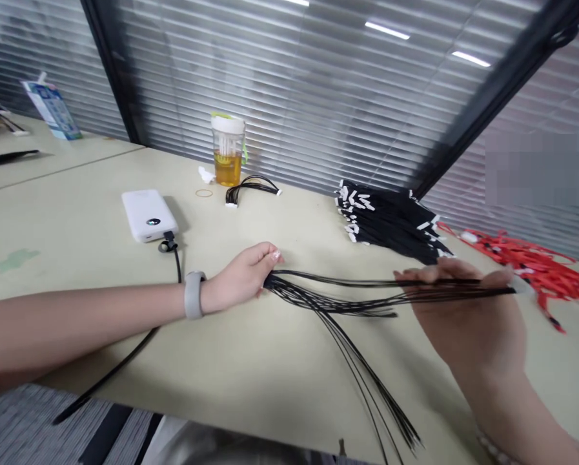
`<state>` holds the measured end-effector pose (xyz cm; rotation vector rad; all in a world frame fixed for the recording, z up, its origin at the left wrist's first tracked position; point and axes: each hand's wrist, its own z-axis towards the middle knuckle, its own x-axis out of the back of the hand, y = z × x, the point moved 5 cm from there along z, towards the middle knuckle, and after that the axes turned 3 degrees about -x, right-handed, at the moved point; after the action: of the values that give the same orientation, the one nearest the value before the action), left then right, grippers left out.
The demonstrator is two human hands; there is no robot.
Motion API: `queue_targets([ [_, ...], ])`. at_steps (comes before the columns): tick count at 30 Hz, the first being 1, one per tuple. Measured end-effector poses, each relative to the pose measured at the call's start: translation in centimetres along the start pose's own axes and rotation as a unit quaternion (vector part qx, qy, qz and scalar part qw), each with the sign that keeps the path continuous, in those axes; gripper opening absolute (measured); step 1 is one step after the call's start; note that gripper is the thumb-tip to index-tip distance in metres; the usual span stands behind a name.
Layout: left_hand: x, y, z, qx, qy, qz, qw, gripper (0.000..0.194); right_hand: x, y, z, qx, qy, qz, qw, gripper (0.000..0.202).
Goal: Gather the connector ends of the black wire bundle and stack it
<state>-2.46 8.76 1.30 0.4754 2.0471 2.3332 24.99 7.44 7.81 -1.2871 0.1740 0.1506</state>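
A person's left hand point(243, 278) closes tightly around the gathered end of a bundle of black wires point(337, 302) above a pale tabletop point(250, 381), while the right hand point(468, 316), blurred, holds some strands across its fingers near their far tips. The bundle stretches between the two hands, several strands drooping below toward the near edge. The wires look light, bendy and slightly springy, likely to splay, and best gripped at the gathered end.
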Motion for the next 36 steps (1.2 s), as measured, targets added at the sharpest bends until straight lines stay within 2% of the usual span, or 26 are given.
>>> queue_targets([
  [3,0.0,0.2,-0.2,-0.030,0.009,0.011,0.999,0.025,-1.6,-0.5,0.3,0.031,-0.081,-0.020,0.996,0.025],
  [5,0.0,0.2,-0.3,-0.028,0.013,0.003,1.000,0.025,-3.1,-0.7,0.7,0.036,-0.123,-0.069,0.989,0.021],
  [8,0.1,0.1,-0.4,-0.006,0.029,-0.023,0.999,0.023,-5.8,-0.2,1.2,-0.015,-0.173,-0.165,0.971,0.010],
  [10,0.1,0.0,-0.4,0.005,0.042,-0.036,0.998,0.021,-7.9,0.5,1.3,-0.062,-0.202,-0.224,0.951,0.013],
  [11,0.1,0.0,-0.5,0.010,0.044,-0.040,0.998,0.021,-9.0,1.1,1.4,-0.088,-0.214,-0.260,0.937,0.019],
  [13,0.1,0.0,-0.5,0.014,0.042,-0.045,0.998,0.023,-10.8,2.7,1.5,-0.143,-0.242,-0.400,0.872,0.030],
  [15,0.1,-0.1,-0.4,0.010,0.037,-0.050,0.998,0.027,-12.4,4.1,1.8,-0.148,-0.281,-0.468,0.825,0.032],
  [16,0.1,-0.1,-0.4,0.006,0.032,-0.051,0.998,0.029,-13.0,4.8,2.1,-0.145,-0.291,-0.476,0.817,0.033],
  [21,0.1,-0.5,-0.2,0.014,0.020,-0.054,0.998,0.035,-14.2,7.4,2.8,-0.124,-0.316,-0.470,0.815,0.038],
  [29,0.0,-1.0,0.2,0.034,0.027,-0.047,0.998,0.039,-14.0,8.2,3.0,-0.133,-0.288,-0.456,0.832,0.048],
  [32,-0.1,-1.0,0.1,0.041,0.019,-0.023,0.999,0.042,-14.1,8.8,3.1,-0.134,-0.278,-0.446,0.840,0.045],
  [36,-0.1,-0.8,-0.1,0.038,0.032,-0.018,0.999,0.042,-14.5,9.2,2.7,-0.123,-0.289,-0.426,0.848,0.030],
])
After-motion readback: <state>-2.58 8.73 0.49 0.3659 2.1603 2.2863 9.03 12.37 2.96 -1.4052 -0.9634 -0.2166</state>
